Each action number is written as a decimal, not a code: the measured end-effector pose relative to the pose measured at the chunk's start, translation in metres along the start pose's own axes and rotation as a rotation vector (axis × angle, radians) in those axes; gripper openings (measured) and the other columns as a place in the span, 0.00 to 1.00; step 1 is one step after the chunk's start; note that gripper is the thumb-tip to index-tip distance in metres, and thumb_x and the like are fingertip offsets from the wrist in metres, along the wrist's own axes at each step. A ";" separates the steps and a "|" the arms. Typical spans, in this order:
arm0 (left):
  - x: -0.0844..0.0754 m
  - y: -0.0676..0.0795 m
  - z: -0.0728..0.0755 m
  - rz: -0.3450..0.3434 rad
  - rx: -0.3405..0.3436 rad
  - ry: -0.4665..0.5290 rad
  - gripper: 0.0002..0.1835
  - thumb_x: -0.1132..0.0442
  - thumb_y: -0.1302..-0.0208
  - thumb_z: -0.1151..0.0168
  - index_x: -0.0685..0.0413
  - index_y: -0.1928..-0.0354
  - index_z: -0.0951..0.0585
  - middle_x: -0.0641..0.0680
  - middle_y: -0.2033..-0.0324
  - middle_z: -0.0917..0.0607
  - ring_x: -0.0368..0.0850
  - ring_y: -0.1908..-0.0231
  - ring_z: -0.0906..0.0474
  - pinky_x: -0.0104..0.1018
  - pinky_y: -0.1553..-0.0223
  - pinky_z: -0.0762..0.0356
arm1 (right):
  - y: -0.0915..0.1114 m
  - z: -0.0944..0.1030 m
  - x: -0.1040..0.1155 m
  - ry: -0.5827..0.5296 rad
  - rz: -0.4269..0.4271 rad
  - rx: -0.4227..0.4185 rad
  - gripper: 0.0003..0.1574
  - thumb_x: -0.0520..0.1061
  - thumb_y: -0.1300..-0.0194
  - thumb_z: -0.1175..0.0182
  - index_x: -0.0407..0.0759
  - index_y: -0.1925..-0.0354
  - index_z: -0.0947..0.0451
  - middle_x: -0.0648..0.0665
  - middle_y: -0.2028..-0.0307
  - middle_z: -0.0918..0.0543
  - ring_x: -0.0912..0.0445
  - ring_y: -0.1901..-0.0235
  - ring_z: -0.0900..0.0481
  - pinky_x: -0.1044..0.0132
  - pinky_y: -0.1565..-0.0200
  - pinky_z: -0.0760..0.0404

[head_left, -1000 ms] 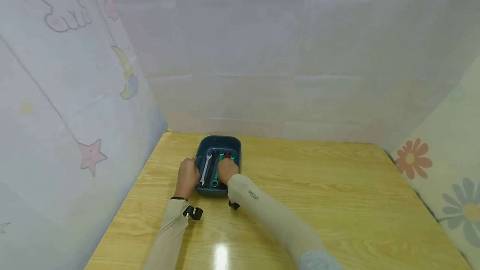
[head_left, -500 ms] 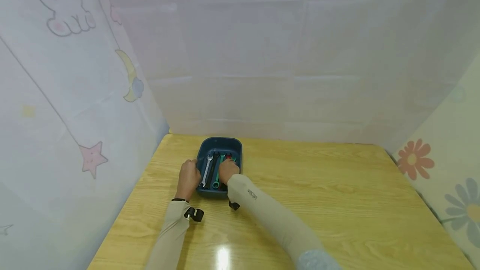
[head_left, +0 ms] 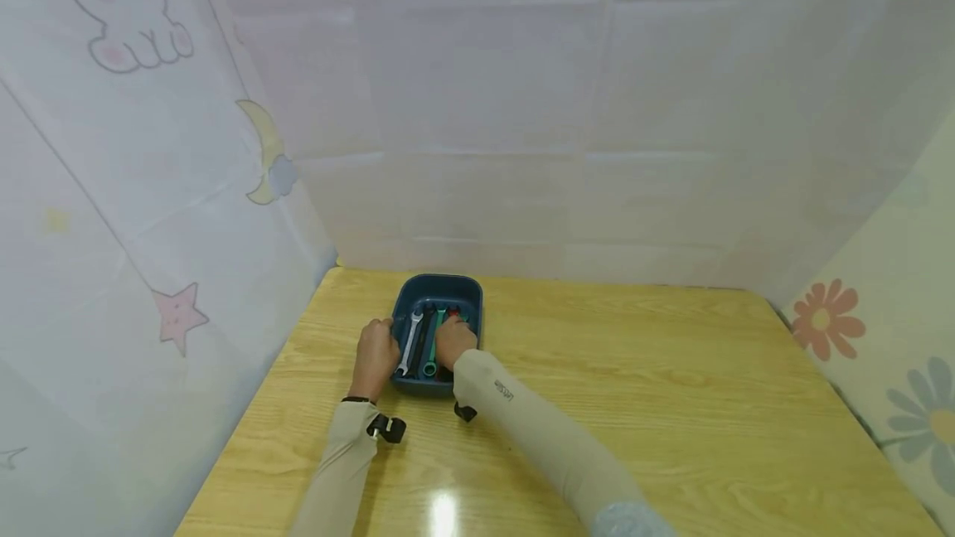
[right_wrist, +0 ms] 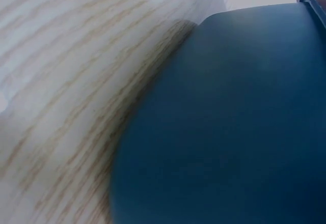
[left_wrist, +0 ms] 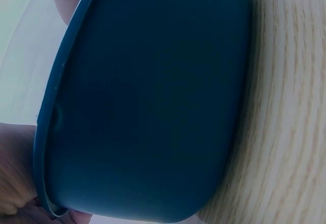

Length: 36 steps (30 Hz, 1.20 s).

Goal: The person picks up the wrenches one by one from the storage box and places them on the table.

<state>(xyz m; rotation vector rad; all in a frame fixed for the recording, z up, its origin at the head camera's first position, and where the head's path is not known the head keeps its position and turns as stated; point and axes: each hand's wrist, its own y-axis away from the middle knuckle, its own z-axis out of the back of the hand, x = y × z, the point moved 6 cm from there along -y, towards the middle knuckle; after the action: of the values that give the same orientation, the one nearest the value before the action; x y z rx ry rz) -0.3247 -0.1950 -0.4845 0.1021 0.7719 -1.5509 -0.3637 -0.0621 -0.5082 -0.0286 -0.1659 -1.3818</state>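
Note:
A dark blue tray (head_left: 438,388) sits on the table, several wrenches side by side in it. My left hand (head_left: 375,357) grips the tray's left rim; in the left wrist view that hand (left_wrist: 15,168) shows at the rim, with a fingertip below it. My right hand (head_left: 454,341) reaches into the tray's right part, over the wrenches, and its fingertips are hidden. Left of it lie a silver wrench (head_left: 410,341), a black wrench (head_left: 422,342) and a green wrench (head_left: 430,359). A red wrench (head_left: 453,313) is mostly covered by the right hand.
The wooden table (head_left: 634,396) extends to the right of the tray. A pale wall sheet (head_left: 485,106) hangs behind it, and a printed sheet (head_left: 89,230) stands along the left side. Each wrist carries a black mount (head_left: 388,428).
The head view has shifted slightly, so the tray appears a little lower and farther right. Both hands keep their places at the tray.

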 end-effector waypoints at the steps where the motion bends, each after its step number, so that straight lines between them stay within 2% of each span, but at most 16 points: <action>1: 0.000 0.000 0.000 0.001 0.000 0.002 0.18 0.84 0.44 0.49 0.80 0.52 0.19 0.72 0.67 0.19 0.65 0.65 0.19 0.54 0.62 0.20 | 0.000 0.000 0.000 -0.008 -0.008 0.007 0.41 0.47 0.35 0.34 0.21 0.35 0.36 0.26 0.45 0.22 0.42 0.54 0.16 0.54 0.62 0.14; 5: 0.000 0.002 0.000 -0.002 -0.004 0.003 0.18 0.84 0.44 0.49 0.80 0.52 0.19 0.72 0.67 0.19 0.66 0.65 0.19 0.55 0.62 0.20 | 0.001 -0.003 0.000 -0.060 -0.039 0.039 0.40 0.46 0.34 0.35 0.22 0.35 0.36 0.27 0.48 0.21 0.43 0.55 0.16 0.54 0.61 0.14; 8: -0.001 0.003 0.001 -0.008 -0.010 -0.002 0.17 0.84 0.45 0.49 0.81 0.53 0.19 0.72 0.68 0.19 0.66 0.66 0.19 0.55 0.63 0.20 | 0.001 -0.004 0.001 -0.049 -0.039 0.033 0.38 0.46 0.35 0.34 0.23 0.37 0.33 0.29 0.51 0.19 0.44 0.57 0.16 0.54 0.61 0.14; 15: -0.003 -0.001 0.004 -0.035 -0.042 -0.008 0.17 0.84 0.46 0.50 0.81 0.54 0.19 0.72 0.70 0.19 0.67 0.67 0.20 0.56 0.64 0.20 | 0.000 0.003 0.003 0.030 0.014 -0.068 0.22 0.44 0.35 0.35 0.27 0.51 0.21 0.36 0.62 0.18 0.49 0.63 0.16 0.56 0.66 0.14; 23: -0.001 0.001 0.001 -0.013 -0.017 -0.003 0.18 0.84 0.45 0.49 0.81 0.52 0.19 0.72 0.68 0.19 0.66 0.66 0.19 0.55 0.63 0.20 | 0.000 0.002 0.002 -0.044 0.036 -0.024 0.10 0.41 0.35 0.36 0.32 0.61 0.17 0.38 0.62 0.18 0.49 0.65 0.16 0.57 0.69 0.15; 30: 0.000 0.001 0.000 0.012 0.003 0.021 0.20 0.83 0.45 0.49 0.80 0.50 0.20 0.72 0.66 0.18 0.65 0.63 0.19 0.54 0.62 0.20 | -0.002 0.002 -0.002 -0.134 0.010 -0.009 0.21 0.40 0.36 0.34 0.27 0.49 0.22 0.35 0.57 0.18 0.47 0.63 0.15 0.56 0.68 0.15; 36: 0.000 0.000 -0.001 0.048 0.038 0.025 0.20 0.83 0.43 0.49 0.80 0.48 0.21 0.73 0.63 0.18 0.65 0.60 0.18 0.54 0.60 0.19 | -0.005 0.002 -0.002 -0.145 0.014 -0.021 0.22 0.40 0.35 0.35 0.26 0.47 0.23 0.34 0.59 0.19 0.47 0.65 0.16 0.57 0.69 0.15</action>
<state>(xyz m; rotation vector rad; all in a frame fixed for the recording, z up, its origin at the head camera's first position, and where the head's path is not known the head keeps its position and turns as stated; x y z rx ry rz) -0.3252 -0.1947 -0.4847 0.1672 0.7552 -1.5209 -0.3692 -0.0612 -0.5065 -0.1470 -0.2720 -1.3675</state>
